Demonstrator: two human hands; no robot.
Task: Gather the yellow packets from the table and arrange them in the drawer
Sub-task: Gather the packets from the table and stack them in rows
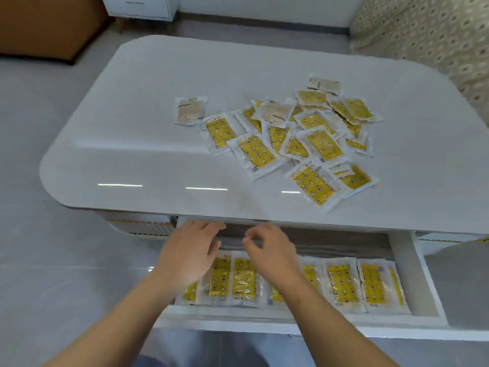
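Head view: the whole scene is seen from above and in front, looking down over both forearms.
Table (158, 83): a glossy white top with rounded corners is shown, with strip-light reflections near its front edge.
Loose packets (304, 139): a scattered, overlapping heap of yellow packets is spread on the right half of the table top. Most are turned printed side up. A few are turned pale side up.
Single packet (190, 110): one pale-side-up packet is set at the left end of the heap, its lower right corner touching or just overlapping the nearest yellow one.
Drawer (404, 274): a white drawer is pulled out from under the table's front edge. Its back part is seen bare and grey-brown.
Packets in the drawer (344, 283): a row of yellow packets is laid side by side along the front of the drawer, upright in the frame and slightly overlapping. The row is partly hidden by the hands and wrists.
Left hand (189, 250): it is held flat, palm down, fingers spread loosely and extended towards the shadowed back of the drawer. Nothing is seen gripped in it.
Right hand (270, 250): it is held just beside the left hand, over the drawer. Its fingers are curled inward, thumb and forefinger brought close together. Whether anything is pinched there cannot be told.
Floor (39, 181): pale grey tiles are seen around the table.
Surroundings: a brown piece of furniture (50, 25) is seen at the upper left and a patterned cloth (428, 41) at the upper right.
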